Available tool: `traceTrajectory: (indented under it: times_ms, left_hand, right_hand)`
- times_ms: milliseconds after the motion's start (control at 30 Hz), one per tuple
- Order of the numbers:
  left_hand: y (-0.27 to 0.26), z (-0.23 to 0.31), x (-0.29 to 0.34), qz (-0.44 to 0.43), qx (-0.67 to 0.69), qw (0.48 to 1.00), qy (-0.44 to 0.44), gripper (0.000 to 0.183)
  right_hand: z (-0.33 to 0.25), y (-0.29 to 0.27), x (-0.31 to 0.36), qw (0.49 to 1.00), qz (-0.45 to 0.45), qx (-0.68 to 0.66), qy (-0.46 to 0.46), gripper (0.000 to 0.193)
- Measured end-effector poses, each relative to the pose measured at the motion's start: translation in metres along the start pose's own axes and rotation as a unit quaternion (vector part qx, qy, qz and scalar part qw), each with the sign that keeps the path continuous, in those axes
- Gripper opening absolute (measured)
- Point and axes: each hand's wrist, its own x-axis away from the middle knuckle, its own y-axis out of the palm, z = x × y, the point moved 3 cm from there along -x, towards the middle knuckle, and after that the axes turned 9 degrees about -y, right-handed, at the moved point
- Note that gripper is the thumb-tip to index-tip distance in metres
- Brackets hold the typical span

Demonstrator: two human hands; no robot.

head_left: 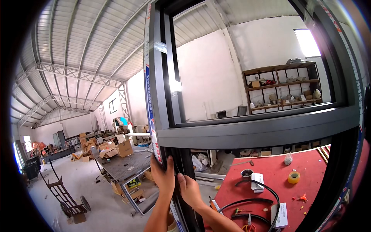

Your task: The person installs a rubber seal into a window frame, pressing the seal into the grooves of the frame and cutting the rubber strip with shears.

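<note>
A large dark grey window frame stands upright in front of me, with printed protective film along its outer left edge. My left hand is wrapped around the frame's left upright, just below the crossbar, thumb on the near face. Close beside it, my right hand is closed at the upright's dark inner side, thumb pointing up. Its fingertips are partly hidden, and whether it also pinches a thin strip there I cannot tell. Through the lower opening, a curved black rubber strip lies on a red-topped table.
The table bears a tape roll, a black cup, white boxes and orange-handled pliers. At left are a hand truck and a grey workbench with cardboard boxes. Shelves line the back wall.
</note>
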Motion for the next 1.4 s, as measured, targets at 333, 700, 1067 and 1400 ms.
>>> traceTrajectory:
  times_ms: [333, 700, 1067, 1400]
  left_hand:
    - [0.005, 0.000, -0.011, 0.006, -0.025, 1.000, 0.010, 0.046]
    - [0.012, 0.001, -0.011, -0.050, -0.007, 0.999, 0.010, 0.053]
    - [0.011, -0.008, 0.006, -0.028, -0.076, 0.996, 0.029, 0.052]
    - [0.014, -0.003, 0.032, 0.058, -0.205, 0.977, -0.005, 0.055]
  right_hand:
    - [0.011, -0.011, 0.070, 0.999, 0.009, 0.029, -0.036, 0.048]
    - [0.088, -0.017, 0.165, 0.991, 0.035, 0.121, -0.044, 0.046]
    - [0.091, -0.011, 0.174, 0.984, 0.078, 0.156, -0.046, 0.044]
    - [0.101, -0.016, 0.202, 0.985, 0.079, 0.147, -0.033, 0.054]
